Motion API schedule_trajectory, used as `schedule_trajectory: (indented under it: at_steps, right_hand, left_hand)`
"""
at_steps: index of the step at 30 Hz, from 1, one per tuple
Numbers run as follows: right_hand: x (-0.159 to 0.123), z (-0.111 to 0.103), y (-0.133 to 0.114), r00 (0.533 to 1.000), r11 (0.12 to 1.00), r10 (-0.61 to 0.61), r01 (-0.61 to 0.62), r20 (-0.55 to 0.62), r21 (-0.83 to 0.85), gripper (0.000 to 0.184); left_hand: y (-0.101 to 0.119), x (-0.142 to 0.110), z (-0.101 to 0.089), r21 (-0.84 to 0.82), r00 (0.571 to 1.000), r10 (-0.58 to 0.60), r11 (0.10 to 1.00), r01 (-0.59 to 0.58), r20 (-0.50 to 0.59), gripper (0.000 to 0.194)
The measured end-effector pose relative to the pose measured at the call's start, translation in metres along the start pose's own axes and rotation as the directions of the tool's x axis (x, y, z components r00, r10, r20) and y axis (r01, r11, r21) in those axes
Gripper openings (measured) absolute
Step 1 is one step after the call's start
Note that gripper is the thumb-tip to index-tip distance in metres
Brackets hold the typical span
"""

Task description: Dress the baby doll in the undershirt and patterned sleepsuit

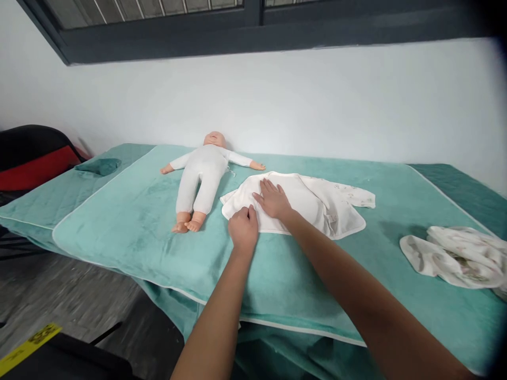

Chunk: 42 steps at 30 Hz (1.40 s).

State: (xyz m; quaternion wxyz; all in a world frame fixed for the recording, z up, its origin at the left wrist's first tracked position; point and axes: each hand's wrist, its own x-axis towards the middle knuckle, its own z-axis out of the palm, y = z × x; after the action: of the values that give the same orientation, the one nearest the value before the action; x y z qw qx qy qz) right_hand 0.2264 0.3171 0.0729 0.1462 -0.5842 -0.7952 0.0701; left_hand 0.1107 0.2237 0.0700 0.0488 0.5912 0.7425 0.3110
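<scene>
- One white garment (307, 198) lies spread mid-scene, just right of one doll (206, 163).
- Two hands: the left hand (243, 227) curls at the garment's near left edge, whether pinching cloth I cannot tell; the right hand (273, 199) rests flat on it, thumb apart.
- One crumpled cloth (459, 256) sits far right.
- Green cover (130, 227) stretches left of the doll and between garment and cloth.

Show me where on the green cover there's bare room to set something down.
The green cover is bare left of the doll, and between the white garment, the right forearm and the bundled cloth. It is crowded at the garment's left end, where the left hand and right hand rest near the doll's legs.
</scene>
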Motion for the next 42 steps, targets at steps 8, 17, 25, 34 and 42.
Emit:
schedule_trajectory:
  at_steps: [8, 17, 25, 34, 42]
  right_hand:
    - [-0.048, -0.025, 0.091, 0.984, 0.975, 0.177, -0.176, -0.007, -0.134, 0.072]
    - [-0.078, -0.031, 0.086, 0.956, 0.940, 0.290, -0.293, -0.044, -0.177, 0.072]
    - [-0.105, -0.029, 0.065, 0.989, 0.969, 0.149, -0.142, 0.019, -0.201, 0.064]
    - [-0.135, -0.043, 0.029, 0.958, 0.890, -0.247, 0.163, 0.149, 0.426, 0.055]
    - [0.041, -0.011, -0.054, 0.984, 0.775, -0.081, 0.160, -0.156, 0.612, 0.054]
  left_hand:
    - [-0.001, -0.009, -0.011, -0.126, 0.995, -0.017, 0.992, 0.005, -0.094, 0.045]
    - [-0.017, -0.020, -0.019, -0.372, 0.993, -0.034, 0.928, -0.010, -0.111, 0.044]
    - [-0.026, -0.031, -0.022, -0.522, 0.994, -0.049, 0.853, -0.009, -0.098, 0.047]
    - [-0.046, -0.011, -0.121, -0.297, 0.887, 0.260, 0.874, -0.383, -0.381, 0.018]
    - [-0.152, 0.094, -0.120, -0.293, 0.986, 0.007, 0.955, 0.043, 0.167, 0.066]
